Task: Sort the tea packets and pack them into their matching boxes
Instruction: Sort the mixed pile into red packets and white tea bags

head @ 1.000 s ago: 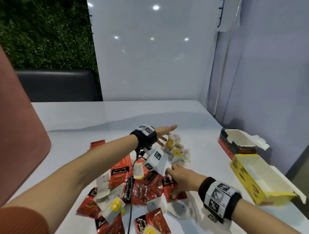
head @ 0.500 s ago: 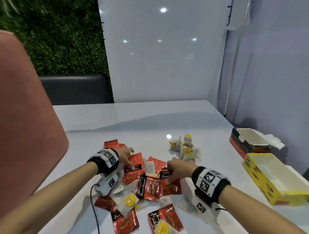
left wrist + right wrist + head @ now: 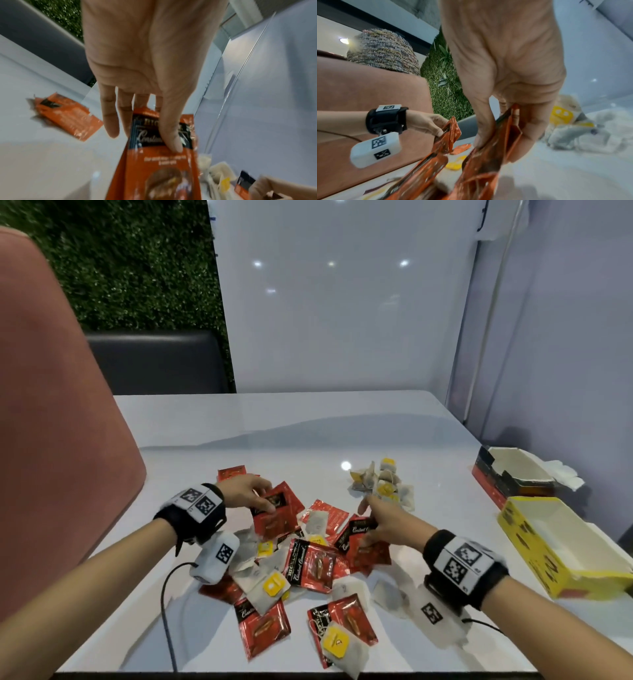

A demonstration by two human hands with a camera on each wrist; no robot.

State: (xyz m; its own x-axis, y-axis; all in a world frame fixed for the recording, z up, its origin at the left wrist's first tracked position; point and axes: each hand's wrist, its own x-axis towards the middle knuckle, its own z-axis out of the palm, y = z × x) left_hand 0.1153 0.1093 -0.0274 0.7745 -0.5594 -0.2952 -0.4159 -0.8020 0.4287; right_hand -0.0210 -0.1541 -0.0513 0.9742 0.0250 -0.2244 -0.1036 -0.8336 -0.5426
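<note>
White table (image 3: 308, 433): a mixed heap of tea packets is spread over its near half. Yellow box (image 3: 534, 546), lid open, is set at the right edge; red-and-black box (image 3: 486, 477), also open, is placed just behind it. Pile of white tea bags (image 3: 383, 484) with yellow tags is gathered beyond the heap. Left hand (image 3: 245, 493): a red packet (image 3: 274, 511) is pinched between thumb and fingers, lifted off the heap. Right hand (image 3: 387, 522): fingers are curled round several red sachets (image 3: 363, 542), held together above the heap.
</note>
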